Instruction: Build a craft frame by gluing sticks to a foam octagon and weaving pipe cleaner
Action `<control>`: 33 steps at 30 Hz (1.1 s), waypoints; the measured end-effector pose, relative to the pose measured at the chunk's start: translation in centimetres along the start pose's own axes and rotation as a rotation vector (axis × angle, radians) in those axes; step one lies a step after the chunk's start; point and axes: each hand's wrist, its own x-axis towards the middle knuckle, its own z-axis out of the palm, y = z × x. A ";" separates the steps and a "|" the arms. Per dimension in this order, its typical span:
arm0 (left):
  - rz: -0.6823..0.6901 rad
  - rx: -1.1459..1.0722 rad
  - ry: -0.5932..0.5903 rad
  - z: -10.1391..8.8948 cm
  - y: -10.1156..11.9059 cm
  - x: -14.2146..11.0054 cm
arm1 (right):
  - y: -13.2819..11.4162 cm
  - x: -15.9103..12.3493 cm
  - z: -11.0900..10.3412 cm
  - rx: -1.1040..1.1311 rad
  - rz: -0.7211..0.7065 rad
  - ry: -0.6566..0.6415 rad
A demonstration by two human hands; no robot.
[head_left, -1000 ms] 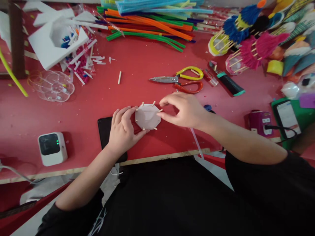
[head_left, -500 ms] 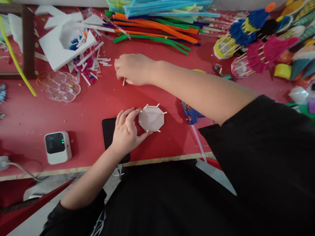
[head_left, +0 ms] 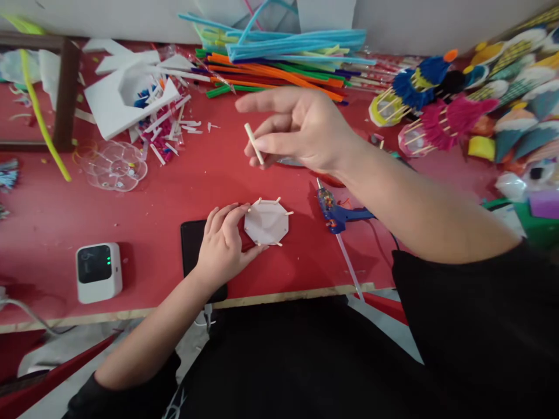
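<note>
My left hand [head_left: 224, 241] rests on the red table and grips the left side of a white octagonal foam piece [head_left: 266, 223] between thumb and fingers. Several short wooden sticks stand up around that piece's rim. Above and right of it, my right hand [head_left: 290, 129] is raised, pinching a short pale wooden stick [head_left: 254, 144] between thumb and fingers, index finger stretched out. A blue glue gun [head_left: 334, 210] with a clear glue stick in its back lies right of the foam piece, below my right forearm.
Pipe cleaners [head_left: 279, 58] are piled at the back. Foam offcuts [head_left: 113, 105] and a clear flower-shaped tray [head_left: 116, 167] sit at left, a white device [head_left: 99, 272] nearer. A black phone [head_left: 192, 247] lies under my left hand. Decorated figures [head_left: 454, 107] stand at back right.
My right hand has lifted off the table and moved right, turning over with the wooden stick in its fingers. My left hand still holds the foam piece. The view has shifted slightly.
</note>
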 end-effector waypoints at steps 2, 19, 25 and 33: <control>0.002 0.004 0.004 -0.1 -0.1 0.0 | -0.2 -1.6 -0.1 0.143 0.086 0.058; 0.042 0.021 0.023 0.1 -0.3 0.3 | -0.1 -6.6 0.1 0.100 -0.026 0.236; 0.050 -0.001 0.046 0.3 -0.5 0.2 | -1.2 -8.7 1.9 -0.324 -0.287 0.327; 0.078 0.040 0.067 0.4 -0.5 0.2 | -1.4 -10.1 2.2 -0.354 -0.315 0.300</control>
